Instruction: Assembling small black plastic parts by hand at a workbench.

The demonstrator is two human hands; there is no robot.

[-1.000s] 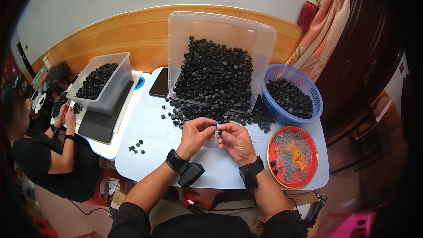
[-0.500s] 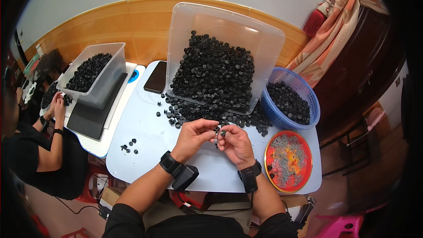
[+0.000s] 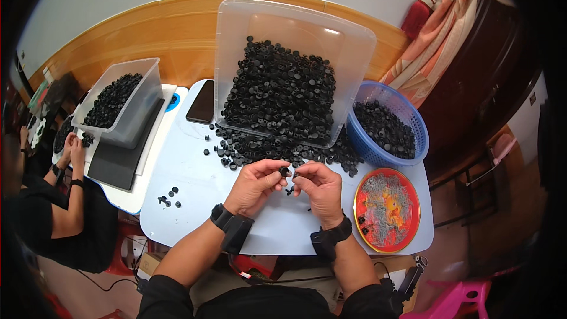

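Close together over the front of the table, both hands are pinched. My left hand (image 3: 255,186) grips a small round black plastic cap (image 3: 284,172) between thumb and fingertips. Just beside it, the thumb and forefinger of my right hand (image 3: 321,188) are pressed together on something small and dark that I cannot make out. A few tiny black pieces (image 3: 289,191) show just below the fingertips. Beyond the hands, a heap of black caps (image 3: 254,146) spills from a clear plastic bin (image 3: 354,41) tipped on its side.
Right of the heap stands a blue basket (image 3: 365,152) of black parts. Nearer is a red plate (image 3: 413,233) of thin metal pins. A phone (image 3: 201,101) lies left of the bin. Several loose caps (image 3: 169,197) sit at left. A co-worker (image 3: 65,207) handles similar parts at the neighbouring table.
My fingertips have drawn slightly apart. A black cap now shows clearly in my left fingers, while the dark piece at my right fingertips shows less. The whole view has shifted slightly.
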